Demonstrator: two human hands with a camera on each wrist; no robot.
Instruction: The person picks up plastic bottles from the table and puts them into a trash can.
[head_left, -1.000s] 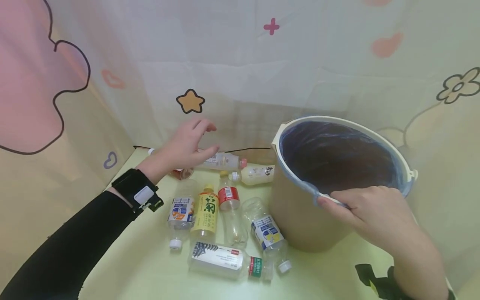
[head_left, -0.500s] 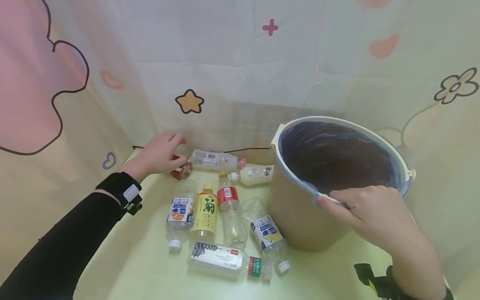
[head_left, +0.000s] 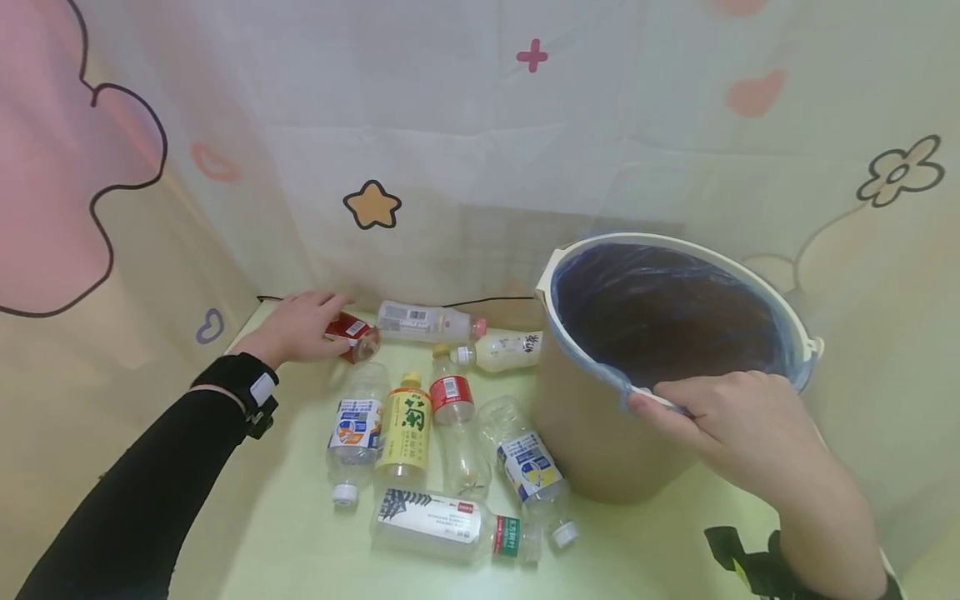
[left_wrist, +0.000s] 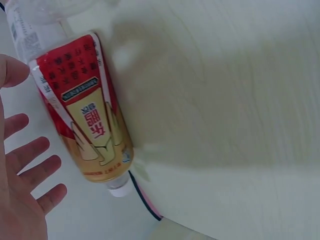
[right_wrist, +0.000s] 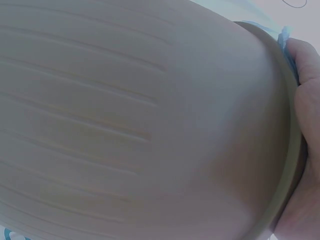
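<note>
My left hand (head_left: 303, 327) is at the far left of the table beside a bottle with a red and tan label (left_wrist: 85, 107). In the left wrist view its fingers (left_wrist: 37, 152) are spread and curve loosely alongside the bottle without closing round it; the thumb is near the label's edge. In the head view the hand hides the bottle's capped end. My right hand (head_left: 738, 425) grips the rim of a tan bucket (right_wrist: 200, 100), thumb outside and fingers over the edge. A blue plastic bag (head_left: 600, 292) lines the bucket, whose inside is dark.
Several plastic bottles lie on the pale table: a clear one with a pink cap (head_left: 427, 322), a milky one (head_left: 510, 350), a yellow-labelled one (head_left: 405, 429), a red-labelled one (head_left: 452, 392) and a white-labelled one (head_left: 435, 521). A printed curtain (head_left: 450, 125) hangs behind.
My left hand has moved left and down from above the back bottles to the red-labelled bottle at the far left. The right hand keeps its grip on the bucket rim.
</note>
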